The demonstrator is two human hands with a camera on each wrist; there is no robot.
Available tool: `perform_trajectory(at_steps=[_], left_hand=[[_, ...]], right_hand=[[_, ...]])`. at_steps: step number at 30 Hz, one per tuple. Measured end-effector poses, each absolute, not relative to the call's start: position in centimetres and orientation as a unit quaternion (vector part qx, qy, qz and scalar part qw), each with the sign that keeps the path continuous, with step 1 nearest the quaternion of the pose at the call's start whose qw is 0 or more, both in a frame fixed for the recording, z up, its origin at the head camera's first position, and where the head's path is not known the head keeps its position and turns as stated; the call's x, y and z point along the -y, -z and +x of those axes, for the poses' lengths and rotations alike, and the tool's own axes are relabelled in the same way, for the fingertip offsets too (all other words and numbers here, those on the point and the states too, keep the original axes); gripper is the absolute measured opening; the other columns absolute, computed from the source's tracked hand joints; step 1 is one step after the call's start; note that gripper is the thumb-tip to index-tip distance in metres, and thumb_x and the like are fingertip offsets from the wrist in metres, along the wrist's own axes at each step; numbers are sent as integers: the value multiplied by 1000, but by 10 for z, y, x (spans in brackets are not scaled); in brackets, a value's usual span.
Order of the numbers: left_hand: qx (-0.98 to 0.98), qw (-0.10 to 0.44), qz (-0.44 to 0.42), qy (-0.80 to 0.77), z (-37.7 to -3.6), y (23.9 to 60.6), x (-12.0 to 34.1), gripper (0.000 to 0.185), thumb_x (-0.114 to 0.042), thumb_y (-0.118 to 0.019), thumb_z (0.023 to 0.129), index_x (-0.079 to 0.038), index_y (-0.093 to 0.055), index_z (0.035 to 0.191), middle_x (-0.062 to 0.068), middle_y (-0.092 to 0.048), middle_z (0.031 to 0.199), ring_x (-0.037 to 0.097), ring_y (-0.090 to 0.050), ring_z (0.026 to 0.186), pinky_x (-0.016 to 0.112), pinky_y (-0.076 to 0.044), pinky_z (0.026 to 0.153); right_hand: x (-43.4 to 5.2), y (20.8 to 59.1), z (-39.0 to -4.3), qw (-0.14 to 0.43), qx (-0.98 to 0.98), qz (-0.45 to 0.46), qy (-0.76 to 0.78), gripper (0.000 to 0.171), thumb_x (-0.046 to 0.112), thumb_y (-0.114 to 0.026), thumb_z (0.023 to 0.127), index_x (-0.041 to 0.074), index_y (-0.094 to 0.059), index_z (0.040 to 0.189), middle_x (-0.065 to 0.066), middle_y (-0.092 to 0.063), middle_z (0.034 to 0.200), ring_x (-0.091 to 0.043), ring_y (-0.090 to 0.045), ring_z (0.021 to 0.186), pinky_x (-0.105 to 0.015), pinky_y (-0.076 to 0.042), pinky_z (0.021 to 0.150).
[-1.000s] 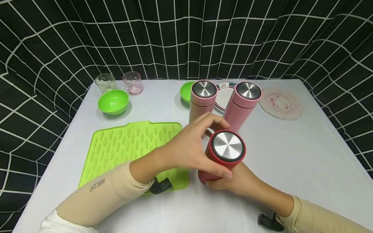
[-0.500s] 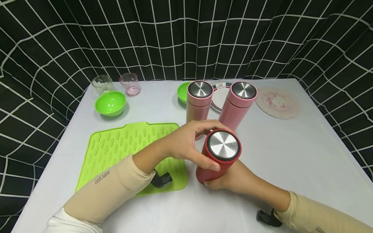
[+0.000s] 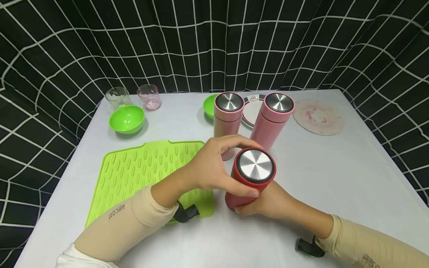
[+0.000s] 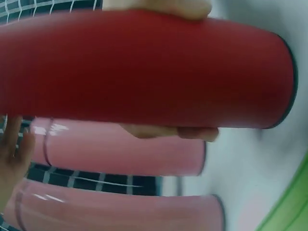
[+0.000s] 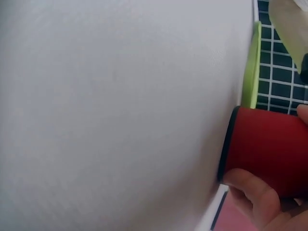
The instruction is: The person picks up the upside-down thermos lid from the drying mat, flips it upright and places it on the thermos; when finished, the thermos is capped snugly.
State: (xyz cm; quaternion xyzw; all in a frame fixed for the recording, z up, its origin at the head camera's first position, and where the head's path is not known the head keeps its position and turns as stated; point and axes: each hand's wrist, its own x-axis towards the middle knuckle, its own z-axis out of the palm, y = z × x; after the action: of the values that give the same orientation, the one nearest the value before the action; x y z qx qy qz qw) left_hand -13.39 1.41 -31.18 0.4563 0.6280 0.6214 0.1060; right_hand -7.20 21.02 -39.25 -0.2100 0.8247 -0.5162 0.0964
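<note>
A red thermos point(image 3: 246, 191) with a brushed steel lid top is between both hands at the middle of the table. My left hand point(image 3: 214, 163) curves round its upper part from the left, thumb in front and fingers behind. From the right, my right hand point(image 3: 276, 203) grips the lower body; its fingers point(image 5: 255, 192) show near the dark base rim in the right wrist view. Just behind stand two pink thermoses, a left one point(image 3: 228, 121) and a right one point(image 3: 271, 124). Whether the red base touches the table is hard to tell.
A green ridged mat point(image 3: 134, 175) lies left, partly under the left forearm. Behind it are a green bowl point(image 3: 127, 120), a clear glass point(image 3: 118, 97) and a pink-tinted glass point(image 3: 149, 97). Another green bowl point(image 3: 209, 106), a plate point(image 3: 249, 111) and a round pink-patterned mat point(image 3: 318, 117) sit at the back.
The whole scene has shifted slightly left in the head view. Both hands stay on the red thermos, the left fingers and thumb moving slightly around its top.
</note>
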Motion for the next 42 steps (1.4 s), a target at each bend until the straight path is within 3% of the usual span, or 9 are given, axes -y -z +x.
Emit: perform_trajectory(at_steps=[4,6,8,12,16,24,28,37,42], left_hand=[[-584,206,473,-627,-148,314,-15,74,1,-90,62,0,-59,129,2,-66,116,18,-57,115,36,-39,106],[-587,222,478,-615,-149,312,-14,75,1,-89,64,0,-57,131,2,-65,118,18,-56,116,36,-39,106],[-620,200,478,-590,-145,309,-12,76,-6,-90,65,-4,-55,132,-2,-63,120,14,-55,115,33,-41,103],[-713,88,454,-527,-127,298,-8,76,-30,-94,63,-16,-54,125,-12,-58,114,5,-55,106,27,-47,92],[-726,43,427,-538,-116,295,-9,68,-31,-94,62,-16,-59,119,-14,-63,107,2,-58,102,26,-47,92],[-617,203,467,-601,-145,307,-11,73,-6,-91,64,-4,-59,129,-4,-67,114,13,-58,114,32,-40,105],[-599,237,489,-588,-152,308,-11,74,-4,-89,67,-2,-54,132,-1,-64,117,14,-57,115,33,-40,105],[-704,85,362,-605,-106,302,-14,73,-23,-94,63,-17,-52,122,-10,-60,113,9,-57,105,30,-48,92],[-683,71,386,-616,-113,303,-14,66,-18,-93,62,-15,-60,120,-11,-65,108,9,-59,104,31,-48,93]], right_hand=[[-212,392,-73,99,-830,-203,510,60,16,-92,64,24,-57,112,8,-64,105,-14,-61,95,-34,-51,85],[-212,393,-73,99,-830,-208,507,60,16,-92,65,24,-57,112,8,-64,105,-14,-61,95,-34,-51,84],[-212,393,-73,93,-831,-217,503,59,16,-92,65,25,-57,112,9,-63,105,-14,-61,95,-33,-51,85],[-211,393,-74,81,-827,-236,505,56,15,-91,66,25,-58,110,8,-63,104,-15,-60,94,-33,-50,84],[-211,393,-74,84,-818,-229,521,56,12,-90,64,25,-58,109,7,-63,103,-16,-60,92,-33,-50,81],[-213,395,-75,90,-837,-211,497,60,13,-92,62,24,-58,111,9,-64,103,-14,-61,93,-32,-51,82],[-212,398,-75,96,-831,-217,502,58,14,-91,65,24,-58,111,8,-64,103,-14,-61,93,-33,-51,83],[-211,395,-75,107,-813,-230,524,54,9,-88,66,23,-59,109,5,-64,104,-17,-60,91,-33,-50,80],[-211,395,-76,103,-818,-221,520,52,10,-89,65,24,-60,106,6,-64,100,-17,-60,89,-32,-51,78]])
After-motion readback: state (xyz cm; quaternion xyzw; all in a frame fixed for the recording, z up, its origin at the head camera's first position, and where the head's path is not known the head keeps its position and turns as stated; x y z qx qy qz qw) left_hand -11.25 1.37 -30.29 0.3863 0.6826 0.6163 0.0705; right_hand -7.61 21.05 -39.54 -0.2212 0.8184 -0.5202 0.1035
